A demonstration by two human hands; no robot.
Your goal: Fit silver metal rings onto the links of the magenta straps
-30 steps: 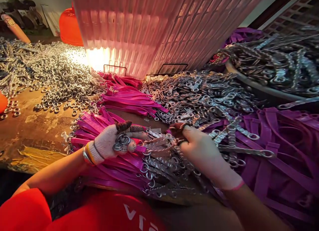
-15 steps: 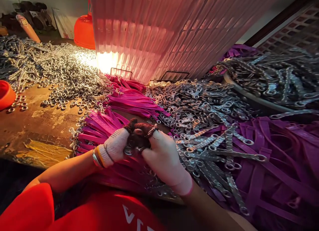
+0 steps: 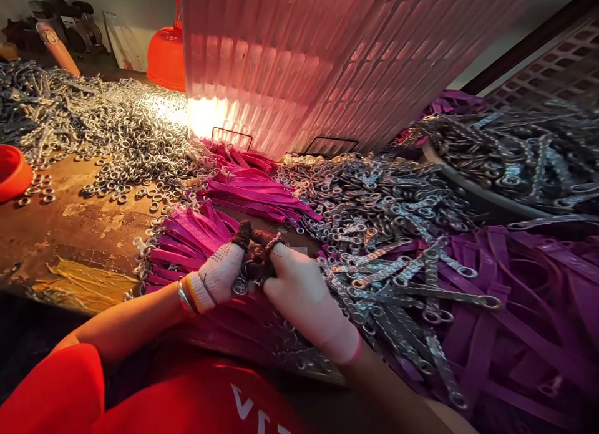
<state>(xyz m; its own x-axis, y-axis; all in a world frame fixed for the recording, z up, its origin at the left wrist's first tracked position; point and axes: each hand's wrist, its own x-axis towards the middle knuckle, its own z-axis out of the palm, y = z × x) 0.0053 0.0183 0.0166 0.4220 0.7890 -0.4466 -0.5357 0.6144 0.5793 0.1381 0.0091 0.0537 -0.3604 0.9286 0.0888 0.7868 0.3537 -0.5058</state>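
My left hand (image 3: 219, 275), in a white knit glove with dark fingertips, is closed. A metal ring (image 3: 240, 286) shows at the underside of its fingers. My right hand (image 3: 306, 294), gloved the same way, is also closed, with its dark fingertips against those of the left. Whatever lies between the right fingers is hidden. Both hands are above magenta straps (image 3: 187, 241) with metal rings at their left ends. Right of the hands lie silvery flat metal strips (image 3: 388, 265) with ringed ends.
A heap of metal rings (image 3: 140, 147) lies at the left under an orange lamp (image 3: 167, 57). Ribbed translucent panels (image 3: 281, 66) stand behind. An orange round container (image 3: 14, 172) is far left. Purple straps (image 3: 505, 303) and a tub (image 3: 482, 188) of metal strips are at right.
My right hand has come slightly left and its fingers have shifted closer to the left hand. The left hand stays nearly in place. The whole view has shifted a little.
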